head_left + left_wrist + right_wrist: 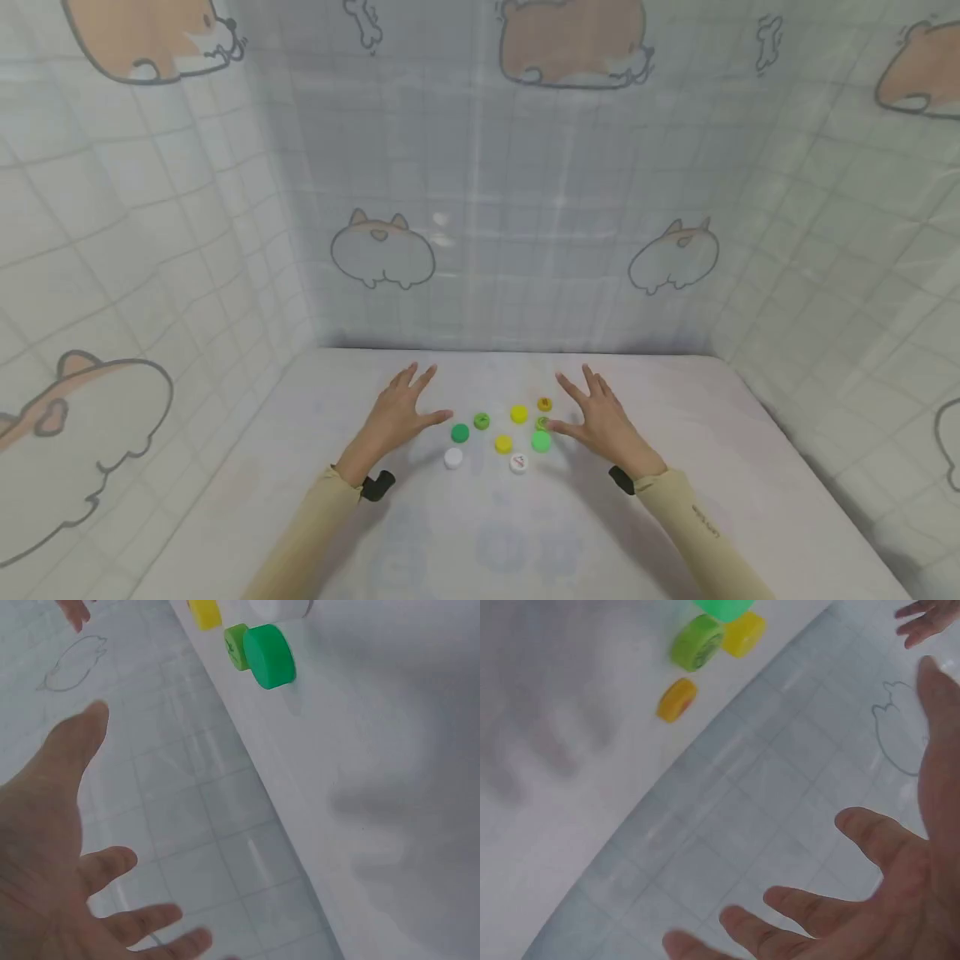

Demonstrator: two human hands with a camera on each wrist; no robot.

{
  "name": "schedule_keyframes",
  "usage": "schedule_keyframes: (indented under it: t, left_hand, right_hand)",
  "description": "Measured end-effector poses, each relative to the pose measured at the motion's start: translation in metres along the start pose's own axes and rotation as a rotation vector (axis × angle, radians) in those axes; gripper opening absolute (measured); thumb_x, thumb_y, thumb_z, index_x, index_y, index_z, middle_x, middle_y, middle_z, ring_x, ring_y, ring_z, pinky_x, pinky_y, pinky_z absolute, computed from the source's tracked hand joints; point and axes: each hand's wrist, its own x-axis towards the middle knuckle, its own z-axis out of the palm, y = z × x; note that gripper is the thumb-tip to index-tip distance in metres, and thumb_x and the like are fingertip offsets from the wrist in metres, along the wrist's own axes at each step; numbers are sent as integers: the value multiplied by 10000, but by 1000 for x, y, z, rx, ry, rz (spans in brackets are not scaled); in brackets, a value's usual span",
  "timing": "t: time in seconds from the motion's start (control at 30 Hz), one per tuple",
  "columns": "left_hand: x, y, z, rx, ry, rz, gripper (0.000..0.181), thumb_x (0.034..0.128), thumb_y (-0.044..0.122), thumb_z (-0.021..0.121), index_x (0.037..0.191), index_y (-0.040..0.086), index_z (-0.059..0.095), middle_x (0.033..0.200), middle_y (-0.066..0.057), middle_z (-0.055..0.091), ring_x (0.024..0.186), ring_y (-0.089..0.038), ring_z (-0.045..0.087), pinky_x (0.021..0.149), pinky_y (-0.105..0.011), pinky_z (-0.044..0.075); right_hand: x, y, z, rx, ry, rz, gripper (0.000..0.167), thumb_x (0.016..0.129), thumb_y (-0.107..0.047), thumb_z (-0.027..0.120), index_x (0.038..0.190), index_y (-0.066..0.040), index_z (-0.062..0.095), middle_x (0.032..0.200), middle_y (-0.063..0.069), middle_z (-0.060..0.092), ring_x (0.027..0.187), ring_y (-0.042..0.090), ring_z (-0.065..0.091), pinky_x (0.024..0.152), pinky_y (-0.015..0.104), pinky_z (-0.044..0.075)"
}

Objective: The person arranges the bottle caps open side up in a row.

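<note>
Several round bottle caps lie scattered between the two hands on a white tabletop. My left hand [397, 411] hovers to their left, fingers spread, holding nothing; its thumb points toward a dark green cap [460, 433] and a lime green cap [482, 422]. On the other side my right hand [600, 417] is spread too, its thumb close to a green cap [543, 423]. Near that thumb are an orange cap [545, 404] and a light green cap [541, 442]. Two yellow caps [519, 414] lie in the middle. A plain white cap [453, 457] and a printed white cap [519, 463] sit nearest me.
A pale curtain [480, 167] with a grid and dog drawings surrounds the white tabletop [480, 533] at the back and both sides. The table's far edge runs just beyond the fingertips. Each wrist wears a dark strap-like device [378, 486].
</note>
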Motion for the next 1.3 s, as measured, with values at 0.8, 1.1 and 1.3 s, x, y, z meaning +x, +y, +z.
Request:
schedule_keyframes:
  t: [0.8, 1.1, 1.3]
  left_hand:
    - [-24, -20, -3, -380, -207, 119, 339, 851, 263, 741, 1137, 91, 684, 1019, -110, 663, 867, -166, 572, 685, -289, 466]
    - [-34, -12, 23, -387, -344, 131, 320, 815, 230, 774, 1090, 84, 701, 945, -63, 648, 846, -156, 568, 673, -298, 482]
    - [-46, -13, 31, -374, -383, 131, 299, 786, 240, 802, 1045, 119, 715, 946, -2, 651, 854, -133, 578, 699, -294, 489]
  right_hand:
    - [27, -92, 37, 126, -152, -287, 465, 820, -455, 736, 1186, -172, 688, 1031, 70, 619, 925, 234, 612, 687, 278, 480]
    - [24, -120, 62, 106, -318, -304, 442, 784, -449, 771, 1110, -155, 725, 953, 27, 644, 821, 123, 590, 692, 208, 487]
    - [18, -132, 75, 70, -365, -294, 399, 771, -441, 783, 1064, -175, 741, 914, -3, 646, 768, 74, 542, 684, 191, 471]
